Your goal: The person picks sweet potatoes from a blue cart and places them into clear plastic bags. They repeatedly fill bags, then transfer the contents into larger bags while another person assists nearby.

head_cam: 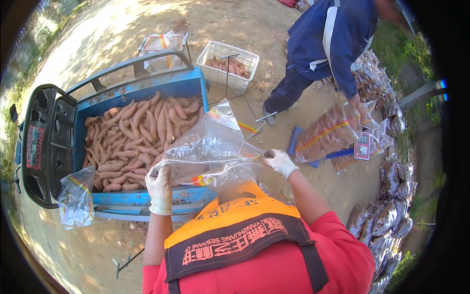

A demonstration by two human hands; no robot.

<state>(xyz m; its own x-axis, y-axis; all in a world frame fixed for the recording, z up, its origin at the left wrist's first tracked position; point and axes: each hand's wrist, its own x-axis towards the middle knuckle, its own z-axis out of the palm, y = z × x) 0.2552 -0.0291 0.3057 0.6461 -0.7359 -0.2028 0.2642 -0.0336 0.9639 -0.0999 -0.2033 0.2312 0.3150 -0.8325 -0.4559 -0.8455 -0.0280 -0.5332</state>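
Observation:
A clear plastic bag (211,136) with a red and yellow stripe is stretched between my two gloved hands. My left hand (160,187) grips one side of its rim near the edge of the blue truck bed. On the other side, my right hand (278,161) pinches the rim, with the arm reaching out. No contents can be made out in the bag. Sweet potatoes (128,143) fill the blue truck bed (147,86) in front of my left hand. More clear bags (77,198) hang over the bed's near corner.
A co-worker (326,47) in a blue jacket holds a filled bag (325,132) on a blue platform scale with a red display (361,146). A white plastic crate (231,49) holds sweet potatoes. A metal frame (163,40) carries a bag. Filled bags (382,220) line the right side.

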